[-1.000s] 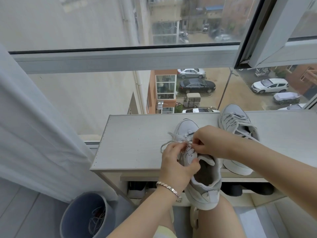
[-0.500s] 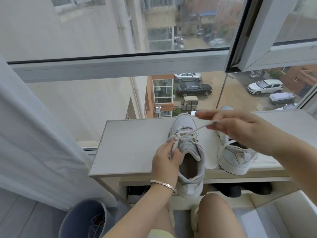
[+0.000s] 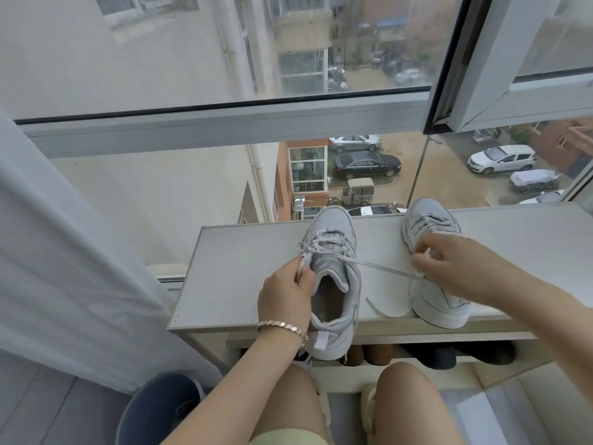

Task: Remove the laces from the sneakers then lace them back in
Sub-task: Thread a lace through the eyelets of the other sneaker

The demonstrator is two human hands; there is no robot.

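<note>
Two pale grey sneakers stand on a white shelf top [image 3: 244,277] by the window. The left sneaker [image 3: 333,284] points away from me, its heel hanging over the front edge. My left hand [image 3: 285,297] holds its left side and pinches one end of the white lace [image 3: 378,266] by the upper eyelets. From those eyelets the lace runs taut to the right into my right hand [image 3: 449,264], which grips it in front of the right sneaker [image 3: 433,274]. A loose lace end lies on the shelf between the shoes.
Dark shoes [image 3: 449,354] sit on the rack under the shelf. A grey bucket [image 3: 157,409] stands on the floor at lower left beside a white curtain [image 3: 64,268]. My knees are below the shelf edge. A window pane is right behind the shoes.
My right hand pulled the lace out to the right, first raised above the shoes, now lower in front of the right sneaker. My left hand stayed at the left sneaker's eyelets.
</note>
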